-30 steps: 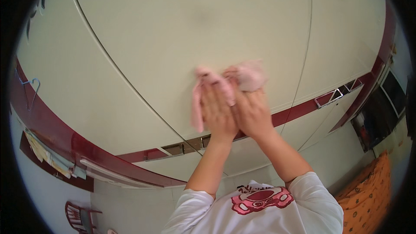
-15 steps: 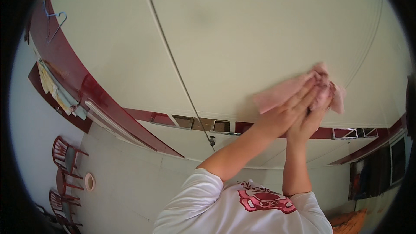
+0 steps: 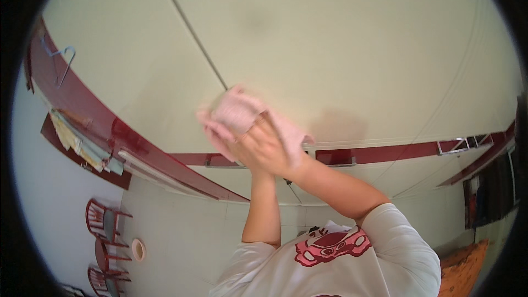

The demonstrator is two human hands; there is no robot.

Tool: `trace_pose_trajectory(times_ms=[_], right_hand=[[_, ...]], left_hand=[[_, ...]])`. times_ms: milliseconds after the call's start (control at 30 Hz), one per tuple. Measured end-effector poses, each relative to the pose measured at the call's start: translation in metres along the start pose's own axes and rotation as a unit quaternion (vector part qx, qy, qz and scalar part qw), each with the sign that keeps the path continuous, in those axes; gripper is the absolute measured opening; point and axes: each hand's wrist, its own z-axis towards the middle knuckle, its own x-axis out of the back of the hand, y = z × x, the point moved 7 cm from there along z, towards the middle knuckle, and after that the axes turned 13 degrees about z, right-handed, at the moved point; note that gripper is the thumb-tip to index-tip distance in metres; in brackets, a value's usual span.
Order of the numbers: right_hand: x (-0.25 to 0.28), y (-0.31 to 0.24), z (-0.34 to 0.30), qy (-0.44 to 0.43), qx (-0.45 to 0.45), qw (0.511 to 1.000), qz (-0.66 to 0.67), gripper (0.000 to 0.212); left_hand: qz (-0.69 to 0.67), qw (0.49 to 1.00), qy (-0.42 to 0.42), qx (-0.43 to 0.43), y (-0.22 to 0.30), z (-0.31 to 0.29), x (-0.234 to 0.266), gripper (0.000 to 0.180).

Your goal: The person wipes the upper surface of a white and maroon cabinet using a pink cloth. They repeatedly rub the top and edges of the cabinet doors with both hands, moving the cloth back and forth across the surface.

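A pink cloth (image 3: 236,111) is bunched against a large cream cabinet door (image 3: 341,60), over the dark seam between two doors. My right hand (image 3: 267,144) presses on it from above, its fingers partly tucked into the folds. Under and beside it, my left hand (image 3: 241,153) also holds the cloth, and most of its fingers are hidden. One end of the cloth trails right, beneath my right wrist. Motion blurs the hands and the cloth slightly.
A dark red band with metal handles (image 3: 336,163) runs along below the hands. At far left, a blue hanger (image 3: 66,58) hangs on a red panel, near hung cloths (image 3: 77,137). Dark red chairs (image 3: 102,223) and a pale bin (image 3: 139,249) stand on the floor.
Both hands have swept the pink cloth left across the cabinet, from the right door to the seam. My view has shifted a little, too.
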Motion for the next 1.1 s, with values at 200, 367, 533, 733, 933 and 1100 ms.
trace_pose_trajectory(times_ms=[200, 367, 533, 733, 933, 1100], right_hand=[[0.060, 0.020, -0.022, -0.124, 0.136, 0.983, 0.023, 0.044], [0.165, 0.030, 0.002, -0.066, 0.091, 0.990, -0.084, 0.045], [0.253, 0.051, 0.010, 0.026, 0.077, 0.974, -0.211, 0.055], [0.329, 0.079, -0.009, 0.128, 0.046, 0.972, -0.192, 0.058], [0.323, 0.101, -0.084, 0.124, -0.088, 0.976, -0.153, 0.059], [0.273, 0.109, -0.137, 0.084, -0.138, 0.978, -0.129, 0.060]], left_hand=[[-0.054, 0.998, 0.041, 0.006, 0.041, -0.013, 0.020, 0.058], [-0.207, 0.973, 0.099, -0.032, 0.097, -0.005, 0.039, 0.060], [-0.294, 0.935, 0.137, -0.145, 0.168, -0.003, 0.079, 0.058], [-0.407, 0.845, 0.064, -0.342, 0.247, -0.023, 0.122, 0.054], [-0.405, 0.801, 0.022, -0.440, 0.247, -0.095, 0.106, 0.053], [-0.393, 0.851, -0.017, -0.347, 0.196, -0.139, 0.061, 0.054]])
